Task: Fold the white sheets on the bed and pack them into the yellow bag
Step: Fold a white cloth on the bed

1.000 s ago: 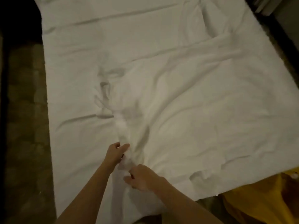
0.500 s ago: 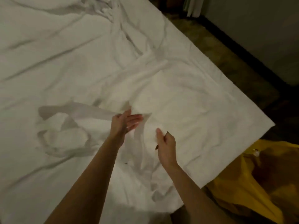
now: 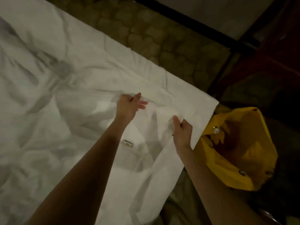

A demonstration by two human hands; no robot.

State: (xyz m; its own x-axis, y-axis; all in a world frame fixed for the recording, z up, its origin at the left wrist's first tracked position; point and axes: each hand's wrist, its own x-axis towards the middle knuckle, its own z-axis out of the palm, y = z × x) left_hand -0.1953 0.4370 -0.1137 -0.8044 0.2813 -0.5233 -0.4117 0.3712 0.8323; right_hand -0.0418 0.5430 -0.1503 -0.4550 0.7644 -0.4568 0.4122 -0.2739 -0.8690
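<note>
Since the earlier frame, both hands have shifted toward the bed's corner. The white sheet (image 3: 68,65) lies rumpled across the bed; a small label (image 3: 128,143) shows between the forearms. The yellow bag (image 3: 253,161) stands open just beside that corner. Left hand (image 3: 129,106) and right hand (image 3: 182,132) each pinch a raised fold of sheet.

Small sewn tag (image 3: 128,142) on the white sheet (image 3: 48,65) just beside my left forearm, a line of dark print across it, too blurred for me to read, no other lettering I can make out
</note>
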